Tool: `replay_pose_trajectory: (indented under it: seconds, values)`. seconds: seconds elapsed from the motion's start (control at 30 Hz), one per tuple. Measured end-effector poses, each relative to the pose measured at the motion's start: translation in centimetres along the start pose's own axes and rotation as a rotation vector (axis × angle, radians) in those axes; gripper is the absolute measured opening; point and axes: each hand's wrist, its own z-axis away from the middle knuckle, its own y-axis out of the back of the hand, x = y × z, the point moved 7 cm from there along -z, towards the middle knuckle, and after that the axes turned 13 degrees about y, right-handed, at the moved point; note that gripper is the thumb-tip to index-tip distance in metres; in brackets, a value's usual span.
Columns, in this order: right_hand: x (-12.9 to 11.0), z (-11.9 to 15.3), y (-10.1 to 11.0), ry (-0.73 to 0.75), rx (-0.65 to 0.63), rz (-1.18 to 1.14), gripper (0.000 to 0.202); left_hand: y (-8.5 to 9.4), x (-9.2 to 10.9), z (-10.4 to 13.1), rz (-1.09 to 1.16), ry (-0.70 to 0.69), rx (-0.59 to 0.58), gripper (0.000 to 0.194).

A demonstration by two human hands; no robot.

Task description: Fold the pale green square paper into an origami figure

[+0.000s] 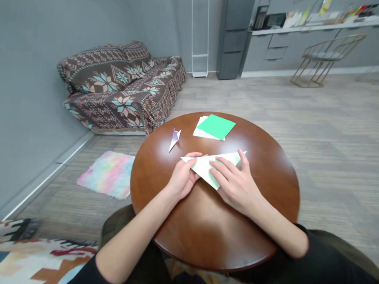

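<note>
White-green paper: folded into a long triangle, its long side toward the far edge of the brown tabletop, one corner dipping toward the near edge; I see it around the middle, with both hands on it.
Left hand: closed on the paper's left end, thumb on top, fingers curled behind and beneath.
Left arm: slants forward and right over the near left edge.
Right hand: back upward, fingers spread across the paper, the outermost stretched toward its right tip; the thumb is hidden, so I cannot tell whether it grips.
Right arm: angles forward and left over the near right edge.
Purple-white folded piece: near the far left edge, apart from my hands.
Green sheet: atop white sheets, near the far edge.
</note>
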Motion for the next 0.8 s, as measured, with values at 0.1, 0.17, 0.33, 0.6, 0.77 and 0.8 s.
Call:
replay_pose_trajectory:
  seconds: [0.1, 0.17, 0.33, 0.6, 0.77, 0.8]
  values:
    - [-0.1, 0.0, 0.3, 0.035, 0.049, 0.027, 0.030, -0.5, 0.4, 0.3, 0.002, -0.040, -0.043, 0.011]
    - [-0.2, 0.1, 0.2, 0.062, 0.056, 0.035, 0.029, -0.6, 0.8, 0.5, -0.004, -0.082, -0.047, 0.010]
    - [-0.4, 0.4, -0.1, 0.116, 0.092, 0.032, 0.029, -0.3, 1.2, 0.5, -0.027, -0.140, -0.007, 0.015]
    - [0.7, 1.0, -0.4, -0.044, 0.108, -0.091, 0.017, -0.7, 0.8, 0.2, 0.019, -0.126, -0.117, 0.026]
    - [0.6, 1.0, -0.5, -0.042, 0.089, -0.087, 0.018, -1.1, 0.7, 0.4, -0.001, -0.136, -0.122, 0.020]
    - [0.6, 0.9, -0.4, -0.042, 0.095, -0.106, 0.018, -1.0, 0.7, 0.4, -0.005, -0.141, -0.117, 0.018]
